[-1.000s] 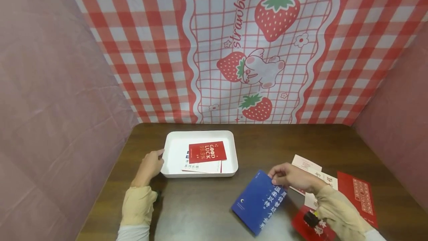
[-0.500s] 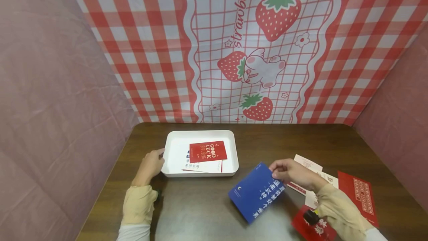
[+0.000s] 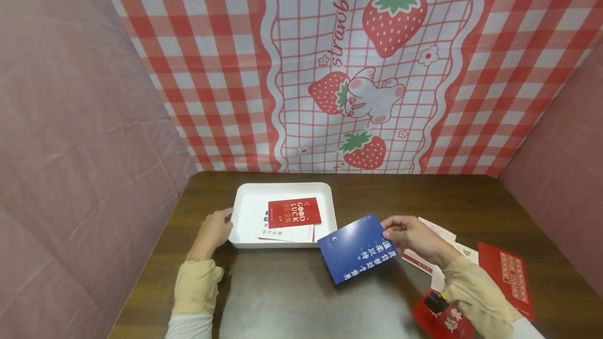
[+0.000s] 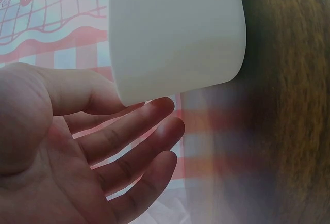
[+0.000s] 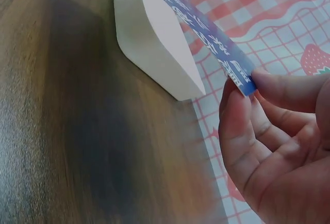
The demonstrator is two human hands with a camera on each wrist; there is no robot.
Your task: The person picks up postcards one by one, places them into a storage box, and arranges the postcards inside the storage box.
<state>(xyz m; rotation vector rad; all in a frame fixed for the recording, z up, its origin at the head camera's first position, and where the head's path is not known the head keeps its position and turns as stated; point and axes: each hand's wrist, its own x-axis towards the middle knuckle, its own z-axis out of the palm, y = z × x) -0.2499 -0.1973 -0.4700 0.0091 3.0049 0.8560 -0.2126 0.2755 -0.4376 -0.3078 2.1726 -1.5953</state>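
Note:
My left hand is at the left side of a white tray, with the thumb over its rim and the other fingers against the wall. In the left wrist view, the thumb tip is partly hidden by the tray's wall. A blue card with white Chinese writing and a small moon is pinched by one edge between the thumb and fingers of my right hand. Held above the table, it overlaps the tray's front right corner in the head view. Inside the tray, a red "GOOD LUCK" card lies on white cards.
On the right, under and beyond my right forearm, lie white cards, a large red card and a smaller red card. A red checked strawberry cloth hangs behind the brown table.
My right hand has lifted the blue card and carried it up and left toward the tray, turning it flatter. My left hand stays at the tray.

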